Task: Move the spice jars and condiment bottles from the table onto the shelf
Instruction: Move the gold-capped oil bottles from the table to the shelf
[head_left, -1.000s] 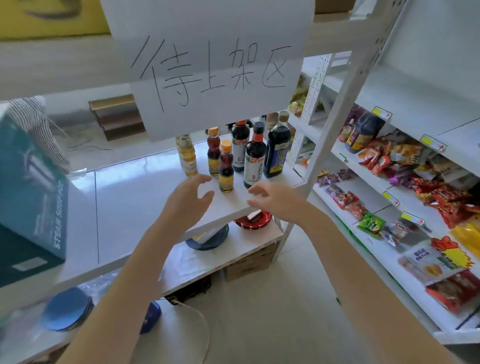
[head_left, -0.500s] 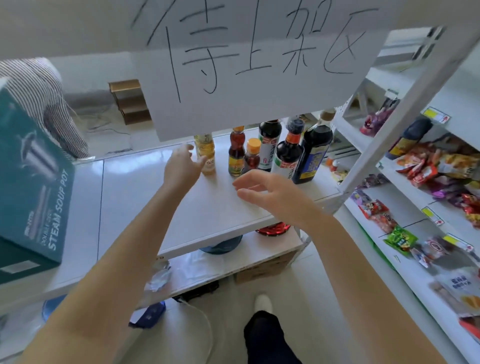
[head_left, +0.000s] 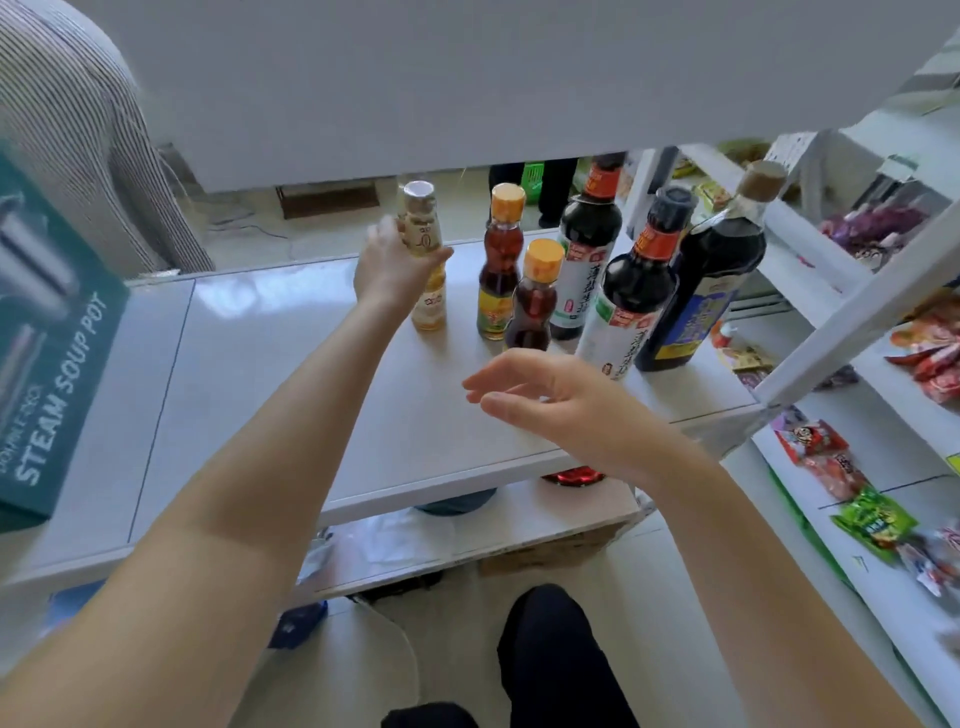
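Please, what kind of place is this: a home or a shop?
Most likely a small shop, perhaps its stocking corner: white shelves hold many packaged snacks, a boxed steam soup pot stands at the left, and condiment bottles stand grouped on a table.

The left hand (head_left: 387, 265) holds a pale yellow bottle (head_left: 429, 306) that stands on the white table (head_left: 291, 364). The right hand (head_left: 561, 400) is open above the table, near a small brown bottle (head_left: 532, 306) with an orange cap. Dark bottles (head_left: 631, 296) stand beside it. Snack bags (head_left: 872, 519) lie on the shelf (head_left: 857, 577) to the right.
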